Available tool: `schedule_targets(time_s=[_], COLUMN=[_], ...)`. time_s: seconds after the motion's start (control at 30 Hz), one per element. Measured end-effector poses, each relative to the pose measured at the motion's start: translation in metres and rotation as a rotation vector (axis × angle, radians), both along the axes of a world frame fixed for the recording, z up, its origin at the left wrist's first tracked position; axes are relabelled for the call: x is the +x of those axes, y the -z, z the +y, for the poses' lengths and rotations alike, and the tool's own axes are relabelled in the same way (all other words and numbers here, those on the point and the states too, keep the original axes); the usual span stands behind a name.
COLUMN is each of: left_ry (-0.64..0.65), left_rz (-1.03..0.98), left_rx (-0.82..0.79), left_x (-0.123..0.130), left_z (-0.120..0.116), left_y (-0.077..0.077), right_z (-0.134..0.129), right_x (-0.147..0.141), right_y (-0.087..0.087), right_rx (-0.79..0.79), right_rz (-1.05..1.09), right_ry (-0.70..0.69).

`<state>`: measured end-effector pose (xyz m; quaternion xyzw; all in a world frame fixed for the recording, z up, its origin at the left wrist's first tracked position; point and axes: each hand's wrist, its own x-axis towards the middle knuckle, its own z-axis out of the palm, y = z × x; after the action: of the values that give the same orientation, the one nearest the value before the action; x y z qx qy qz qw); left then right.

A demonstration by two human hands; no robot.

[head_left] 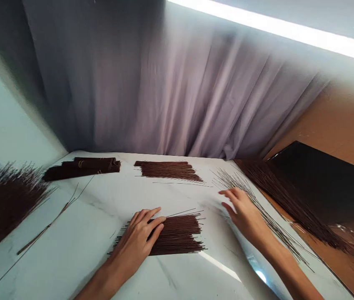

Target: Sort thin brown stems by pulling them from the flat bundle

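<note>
My left hand (141, 231) lies over a layer of thin dark brown sticks (178, 235), which look like incense sticks, in the front middle of the white table. Its fingers are stretched out and rest on the left part of the layer, hiding that part. My right hand (239, 204) hovers to the right of the layer with its fingers apart and nothing visible in them. Nearest to it is a loose spread of thin, paler sticks (267, 212), partly behind the hand and forearm.
Farther back lie another layer of brown sticks (170, 171) and tied bundles (86, 166). A large heap of sticks (5, 208) fills the left side, with a few stray sticks (50, 225) beside it. More long sticks (289, 204) lie along the right, by a black panel (327, 183). A curtain (164, 91) hangs behind.
</note>
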<state>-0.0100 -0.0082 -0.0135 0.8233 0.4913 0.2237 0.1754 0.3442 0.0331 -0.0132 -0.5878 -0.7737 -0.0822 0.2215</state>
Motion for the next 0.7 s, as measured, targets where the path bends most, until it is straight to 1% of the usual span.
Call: schedule_targets(time_s=[0.03,0.1,0.2,0.3,0.37,0.57,0.7], left_ry=[0.004,0.014,0.026,0.025,0.03,0.082,0.049], left_rz=[-0.005,-0.022,-0.047,-0.065,-0.056,0.043,0.117], left_rx=[0.003,0.015,0.034,0.04,0.049,0.129,0.164], left_x=[0.0,0.0,0.0,0.0,0.0,0.002,0.006], left_z=[0.0,0.0,0.001,0.003,0.003,0.001,0.012], left_y=[0.001,0.003,0.006,0.007,0.005,-0.001,-0.005], right_z=[0.01,0.033,0.064,0.078,0.075,0.046,0.038], right_x=[-0.013,-0.035,-0.054,-0.06,-0.06,-0.058,-0.064], right_y=[-0.001,0.002,0.011,0.02,0.023,0.025,0.03], right_rx=[-0.046,-0.099,-0.11,-0.114,-0.12,-0.161,-0.14], right_rz=[0.027,0.045,0.054,0.075,0.087,0.091,0.101], right_ry=[-0.069,-0.134,-0.139,-0.127,-0.137,-0.232,-0.245])
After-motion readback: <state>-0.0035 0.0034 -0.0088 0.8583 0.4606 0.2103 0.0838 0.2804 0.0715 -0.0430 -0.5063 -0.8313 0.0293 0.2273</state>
